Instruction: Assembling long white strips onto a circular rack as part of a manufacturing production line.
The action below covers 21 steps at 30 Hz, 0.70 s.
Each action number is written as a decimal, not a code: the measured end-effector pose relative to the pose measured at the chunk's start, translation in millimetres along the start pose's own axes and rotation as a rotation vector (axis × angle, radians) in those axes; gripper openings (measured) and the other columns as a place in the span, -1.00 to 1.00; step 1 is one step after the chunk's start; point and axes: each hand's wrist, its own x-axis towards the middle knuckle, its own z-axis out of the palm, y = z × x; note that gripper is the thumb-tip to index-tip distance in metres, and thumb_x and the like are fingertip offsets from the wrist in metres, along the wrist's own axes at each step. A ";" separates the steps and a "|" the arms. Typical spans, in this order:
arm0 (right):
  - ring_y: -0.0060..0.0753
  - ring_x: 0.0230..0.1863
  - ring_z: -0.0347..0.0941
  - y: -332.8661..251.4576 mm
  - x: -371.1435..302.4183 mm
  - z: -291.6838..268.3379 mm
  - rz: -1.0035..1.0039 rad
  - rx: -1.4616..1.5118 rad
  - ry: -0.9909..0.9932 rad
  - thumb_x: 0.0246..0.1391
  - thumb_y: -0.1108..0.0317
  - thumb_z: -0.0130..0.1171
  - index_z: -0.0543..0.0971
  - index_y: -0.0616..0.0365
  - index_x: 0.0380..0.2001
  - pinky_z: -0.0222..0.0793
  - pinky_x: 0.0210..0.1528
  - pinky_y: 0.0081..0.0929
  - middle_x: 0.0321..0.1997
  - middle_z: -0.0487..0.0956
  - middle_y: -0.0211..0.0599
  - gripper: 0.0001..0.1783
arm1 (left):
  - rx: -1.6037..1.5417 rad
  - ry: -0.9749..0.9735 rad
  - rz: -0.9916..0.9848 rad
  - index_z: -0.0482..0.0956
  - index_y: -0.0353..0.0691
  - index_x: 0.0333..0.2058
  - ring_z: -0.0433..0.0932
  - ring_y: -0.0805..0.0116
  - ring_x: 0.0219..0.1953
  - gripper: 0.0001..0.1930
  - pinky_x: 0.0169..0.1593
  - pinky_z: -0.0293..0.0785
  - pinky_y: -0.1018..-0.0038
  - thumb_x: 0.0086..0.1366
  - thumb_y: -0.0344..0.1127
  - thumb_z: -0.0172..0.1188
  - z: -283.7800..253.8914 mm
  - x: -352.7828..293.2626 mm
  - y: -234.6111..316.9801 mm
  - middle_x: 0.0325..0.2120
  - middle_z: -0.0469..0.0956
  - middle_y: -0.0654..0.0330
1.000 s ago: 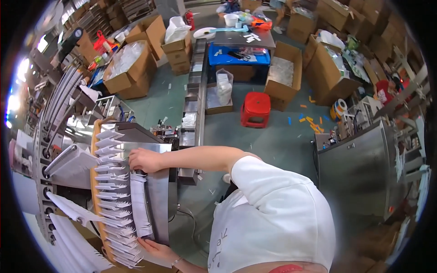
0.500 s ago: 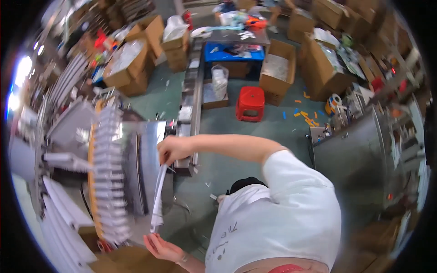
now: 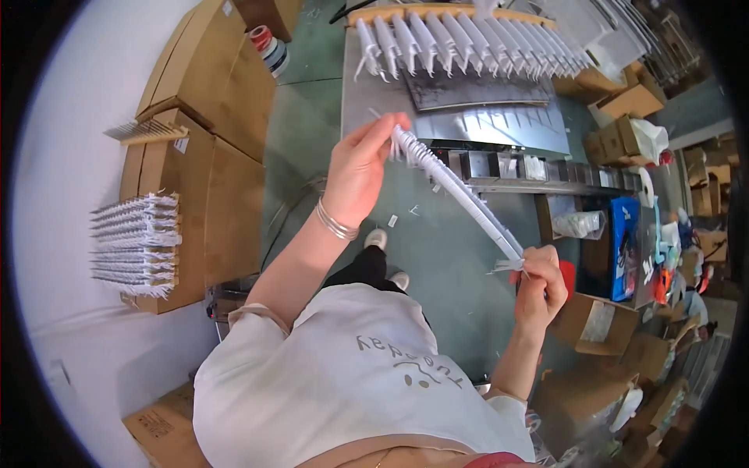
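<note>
A long, narrow row of white paper pieces [image 3: 468,204] stretches slantwise between my two hands, in the air in front of the metal worktable [image 3: 360,93]. At its upper left end, where the pieces look ruffled and loose string-like ends stick out, the fingers of my left hand [image 3: 351,175] are closed on it. My right hand [image 3: 540,288] pinches the lower right end, beside a small tuft of white strands. Whether a rod runs through the row I cannot tell.
A wooden-edged rack [image 3: 460,12] carries several similar white rows over the worktable. A metal conveyor [image 3: 562,186] runs off to the right. Cardboard boxes [image 3: 234,179] stand at left, bearing more white rows [image 3: 140,246] and a pinned wooden bar [image 3: 152,139]. A blue bin [image 3: 624,246] stands at right.
My view and body have turned toward the worktable and the boxes at left. The white row is still between my hands, now tilted down to the right.
</note>
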 end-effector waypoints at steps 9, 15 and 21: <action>-0.47 -0.47 0.31 -19.1 3.2 78.6 -0.010 -0.270 0.036 0.09 0.23 0.13 0.55 0.30 -0.46 0.16 -0.46 -0.60 -0.48 0.45 -0.22 -0.71 | -0.004 -0.071 -0.155 0.54 -0.33 -0.16 0.47 0.46 -0.23 -0.66 -0.13 0.30 0.61 0.27 -0.15 0.11 -2.5 44.7 17.4 -0.30 0.56 0.16; -0.44 -0.47 0.32 -32.8 8.7 120.7 0.022 -0.412 0.151 0.09 0.33 0.10 0.53 0.31 -0.48 0.19 -0.44 -0.57 -0.47 0.45 -0.21 -0.78 | 0.010 -0.162 -0.345 0.56 -0.32 -0.18 0.44 0.55 -0.25 -0.64 -0.13 0.28 0.59 0.25 -0.10 0.15 -18.5 63.3 29.1 -0.27 0.56 0.22; -0.45 -0.47 0.31 -24.3 37.7 156.0 -0.046 -0.575 0.123 0.10 0.34 0.10 0.51 0.32 -0.50 0.19 -0.46 -0.59 -0.48 0.43 -0.22 -0.77 | 0.332 0.027 0.002 0.48 -0.32 -0.09 0.41 0.49 -0.26 -0.69 -0.11 0.29 0.57 0.34 -0.21 0.00 -68.8 71.6 8.0 -0.24 0.48 0.25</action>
